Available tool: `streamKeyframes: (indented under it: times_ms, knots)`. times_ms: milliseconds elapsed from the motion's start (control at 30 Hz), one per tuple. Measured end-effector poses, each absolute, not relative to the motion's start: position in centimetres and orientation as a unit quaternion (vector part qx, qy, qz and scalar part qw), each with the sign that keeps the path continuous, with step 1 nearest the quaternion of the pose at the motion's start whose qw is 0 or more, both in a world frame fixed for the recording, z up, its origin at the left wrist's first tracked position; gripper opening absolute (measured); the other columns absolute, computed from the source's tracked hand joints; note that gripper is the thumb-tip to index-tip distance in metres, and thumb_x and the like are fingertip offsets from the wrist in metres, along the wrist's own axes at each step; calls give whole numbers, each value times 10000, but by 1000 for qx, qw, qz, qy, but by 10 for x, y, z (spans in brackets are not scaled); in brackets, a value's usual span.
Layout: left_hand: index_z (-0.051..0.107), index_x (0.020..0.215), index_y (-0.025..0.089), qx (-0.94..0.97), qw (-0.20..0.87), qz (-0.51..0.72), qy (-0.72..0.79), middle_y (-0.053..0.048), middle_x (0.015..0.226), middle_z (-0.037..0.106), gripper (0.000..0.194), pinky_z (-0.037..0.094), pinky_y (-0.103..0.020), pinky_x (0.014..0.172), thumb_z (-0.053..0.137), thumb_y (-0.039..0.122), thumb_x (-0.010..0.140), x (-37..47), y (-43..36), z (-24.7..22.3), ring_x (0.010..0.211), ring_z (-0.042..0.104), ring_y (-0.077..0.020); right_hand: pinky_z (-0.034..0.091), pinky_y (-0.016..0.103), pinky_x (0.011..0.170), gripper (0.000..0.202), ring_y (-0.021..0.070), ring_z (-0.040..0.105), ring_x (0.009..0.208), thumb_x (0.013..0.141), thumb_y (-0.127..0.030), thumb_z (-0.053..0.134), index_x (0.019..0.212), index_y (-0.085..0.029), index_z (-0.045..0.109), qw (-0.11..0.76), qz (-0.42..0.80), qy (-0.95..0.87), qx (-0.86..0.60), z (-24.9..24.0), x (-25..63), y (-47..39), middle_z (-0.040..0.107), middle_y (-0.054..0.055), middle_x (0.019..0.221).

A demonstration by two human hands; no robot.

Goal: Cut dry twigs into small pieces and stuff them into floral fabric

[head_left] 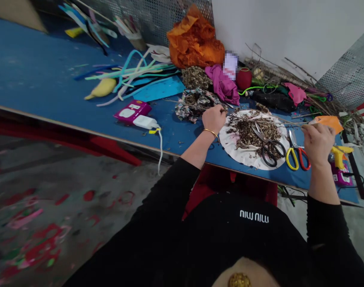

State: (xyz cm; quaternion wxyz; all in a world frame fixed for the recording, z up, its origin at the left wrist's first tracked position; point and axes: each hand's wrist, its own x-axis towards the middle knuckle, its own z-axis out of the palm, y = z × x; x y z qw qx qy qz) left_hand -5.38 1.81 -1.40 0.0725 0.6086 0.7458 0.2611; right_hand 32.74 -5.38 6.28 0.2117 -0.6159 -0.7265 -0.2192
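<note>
A thin brown twig (268, 120) stretches between my two hands above a round white plate (230, 149). My left hand (214, 118) pinches its left end beside a patterned cloth bundle (195, 104). At the right, my right hand (318, 141) is closed on the other end, near an orange piece (330, 123). Dry brown plant bits (248, 133) are heaped on the plate. Black-handled scissors (268, 144) lie partly open on the heap. Scissors with yellow and red handles (296, 151) rest against the plate's right side.
A purple power socket with a white plug (132, 111), fuzzy coloured stems (134, 73) and a yellow balloon-like item (102, 88) lie left. Orange crumpled paper (195, 40), magenta cloth (224, 85) and twigs (277, 73) line the back. A yellow glue gun (339, 156) is far right.
</note>
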Motion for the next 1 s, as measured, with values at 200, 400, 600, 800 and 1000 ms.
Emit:
streamKeyframes:
  times_ms: [200,400,600,800,1000]
  knots:
    - [770,1067,203,622,80,256,735,-146,1094,799,285,464,-373,851,519,311,985,-51,19,-14,1085,711,-321,372,478,941,353,295,645,851,894,-526,528,822,-311,799,238,-314,-679,-620,89,392,-56,750,107,821]
    - [764,1089,201,634,83,256,725,-161,1129,787,289,450,-383,845,512,306,993,-47,19,-13,1104,702,-338,381,478,909,184,268,651,781,767,-448,634,754,-334,778,250,-304,-663,-637,96,421,-62,733,87,757]
    - [762,1078,190,636,68,261,723,-160,1084,792,277,428,-366,786,520,293,991,-47,20,-16,1039,709,-319,380,448,925,85,237,684,766,706,-338,698,710,-306,777,288,-292,-618,-670,97,445,-60,734,59,723]
    - [764,1028,186,644,50,269,714,-157,1049,802,245,409,-362,732,544,284,986,-44,22,-20,995,725,-321,399,421,938,147,253,728,854,810,-374,694,792,-273,798,283,-266,-654,-649,91,460,-68,768,54,788]
    - [764,1006,181,648,50,284,705,-161,1003,800,221,405,-360,719,560,264,985,-44,21,-20,961,732,-312,411,405,882,66,222,726,828,760,-266,726,755,-273,791,259,-251,-643,-675,81,475,-58,779,69,786]
